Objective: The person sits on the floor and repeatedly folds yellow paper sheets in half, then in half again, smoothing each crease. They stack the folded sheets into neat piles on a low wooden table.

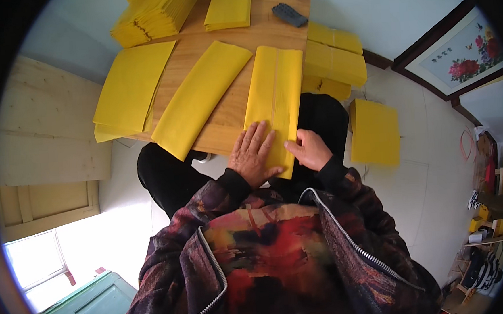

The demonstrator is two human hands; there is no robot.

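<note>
A folded length of yellow paper (pixel 273 86) with a lengthwise seam lies at the table's right front, its near end reaching past the edge over my lap. My left hand (pixel 252 154) lies flat on it near that end, fingers stretched and thumb out to the side. At the paper's right edge, my right hand (pixel 311 149) is closed, thumb and curled fingers pinching the edge. To the left, a second folded yellow strip (pixel 202 99) slants across the wooden table (pixel 193 57). Beyond it lies a stack of wider yellow sheets (pixel 135 83).
Thick yellow paper piles (pixel 153 16) and a narrower stack (pixel 229 6) fill the table's back. A dark grey cloth-like item (pixel 290 15) lies by the far right corner. Tied yellow bundles (pixel 335 60) and another yellow stack (pixel 375 129) stand right of the table, near a framed picture (pixel 464 57).
</note>
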